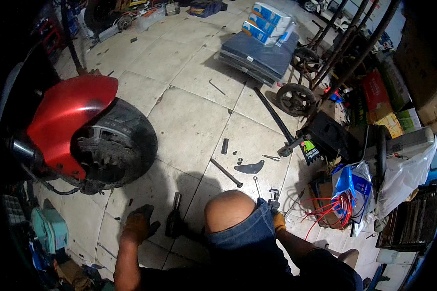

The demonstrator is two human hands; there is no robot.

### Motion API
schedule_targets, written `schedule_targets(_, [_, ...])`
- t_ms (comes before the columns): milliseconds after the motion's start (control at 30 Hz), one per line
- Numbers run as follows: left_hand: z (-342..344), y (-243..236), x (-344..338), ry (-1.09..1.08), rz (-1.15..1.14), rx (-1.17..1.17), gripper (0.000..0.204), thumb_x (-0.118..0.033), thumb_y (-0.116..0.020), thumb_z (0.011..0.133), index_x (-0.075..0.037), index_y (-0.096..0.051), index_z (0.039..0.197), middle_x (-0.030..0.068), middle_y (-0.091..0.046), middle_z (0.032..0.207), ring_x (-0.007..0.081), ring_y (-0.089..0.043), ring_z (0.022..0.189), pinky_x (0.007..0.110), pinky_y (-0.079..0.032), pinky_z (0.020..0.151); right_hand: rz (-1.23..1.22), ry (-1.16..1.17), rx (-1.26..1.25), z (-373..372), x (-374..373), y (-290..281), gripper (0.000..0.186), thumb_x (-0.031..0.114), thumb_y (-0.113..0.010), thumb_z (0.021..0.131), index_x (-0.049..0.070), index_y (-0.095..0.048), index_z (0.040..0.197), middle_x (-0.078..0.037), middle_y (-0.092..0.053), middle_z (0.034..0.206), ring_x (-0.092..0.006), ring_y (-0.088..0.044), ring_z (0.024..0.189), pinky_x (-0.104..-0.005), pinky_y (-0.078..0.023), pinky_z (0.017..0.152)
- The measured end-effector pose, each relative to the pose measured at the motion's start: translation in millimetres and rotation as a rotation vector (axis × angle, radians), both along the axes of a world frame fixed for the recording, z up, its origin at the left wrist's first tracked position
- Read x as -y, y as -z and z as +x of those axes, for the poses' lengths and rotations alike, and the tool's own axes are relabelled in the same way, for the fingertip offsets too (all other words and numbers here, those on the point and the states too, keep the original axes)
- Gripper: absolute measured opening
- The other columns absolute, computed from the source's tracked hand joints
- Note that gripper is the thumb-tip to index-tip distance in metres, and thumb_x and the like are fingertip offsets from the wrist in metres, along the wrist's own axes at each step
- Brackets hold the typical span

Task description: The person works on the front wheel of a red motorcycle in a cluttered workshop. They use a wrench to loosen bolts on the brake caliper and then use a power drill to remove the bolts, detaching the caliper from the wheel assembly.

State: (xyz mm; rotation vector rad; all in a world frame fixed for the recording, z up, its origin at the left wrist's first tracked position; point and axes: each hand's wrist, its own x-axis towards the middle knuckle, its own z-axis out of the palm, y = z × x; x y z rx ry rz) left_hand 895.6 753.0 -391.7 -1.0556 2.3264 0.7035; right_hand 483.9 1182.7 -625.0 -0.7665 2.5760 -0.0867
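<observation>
My left hand, in an orange and black work glove, hangs low over the tiles with its fingers apart and nothing seen in it. Beside it a black power wrench with a long metal socket stands on the floor. By my bent knee, my gloved right hand is closed on an adjustable wrench, its silver jaws pointing away. Ahead on the tiles lie a long axle bolt, a dark socket, a curved dark plate, a combination spanner and a small bit.
At left stands a motorcycle wheel under a red fender. A black bar tool lies ahead right. Blue-white boxes sit on a dark case. Red wires spill from a carton at right; a teal box is lower left.
</observation>
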Motion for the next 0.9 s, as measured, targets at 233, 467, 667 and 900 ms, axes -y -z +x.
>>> schedule_targets(233, [26, -2, -1, -0.035, -0.004, 0.026, 0.062, -0.045, -0.050, 0.099, -0.006, -0.043, 0.145, 0.0181, -0.044, 0.149, 0.0347, -0.040, 0.139, 0.045, -0.030, 0.116, -0.162, -0.023, 0.020, 3, 56, -33, 0.029, 0.030, -0.059, 0.091, 0.004, -0.068, 0.100, -0.017, -0.068, 0.096, -0.0329, -0.066, 0.089, -0.0436, -0.053, 0.076])
schedule_targets(467, [21, -32, 2, -0.107, 0.058, 0.145, 0.051, -0.037, -0.059, 0.095, -0.003, -0.054, 0.133, 0.0208, -0.058, 0.134, 0.0371, -0.056, 0.122, 0.045, -0.041, 0.107, -0.321, -0.009, 0.067, -32, 66, -92, 0.029, 0.029, -0.059, 0.092, 0.003, -0.067, 0.103, -0.017, -0.068, 0.098, -0.0322, -0.066, 0.090, -0.0426, -0.053, 0.077])
schedule_targets(667, [17, -6, -7, -0.012, 0.133, 0.225, 0.039, -0.028, -0.058, 0.093, -0.005, -0.060, 0.125, 0.0188, -0.062, 0.128, 0.0339, -0.060, 0.118, 0.045, -0.052, 0.092, -0.361, -0.085, 0.107, -46, 103, -108, 0.029, 0.028, -0.059, 0.092, 0.003, -0.066, 0.106, -0.017, -0.068, 0.100, -0.0316, -0.066, 0.091, -0.0418, -0.053, 0.078])
schedule_targets(900, [-14, 69, -40, -0.077, 0.106, 0.196, 0.026, -0.027, -0.066, 0.087, -0.004, -0.071, 0.100, 0.0150, -0.071, 0.104, 0.0286, -0.068, 0.094, 0.041, -0.055, 0.080, -0.359, -0.200, 0.157, -31, 145, -113, 0.029, 0.026, -0.059, 0.092, 0.003, -0.065, 0.109, -0.017, -0.068, 0.103, -0.0309, -0.067, 0.092, -0.0408, -0.053, 0.079])
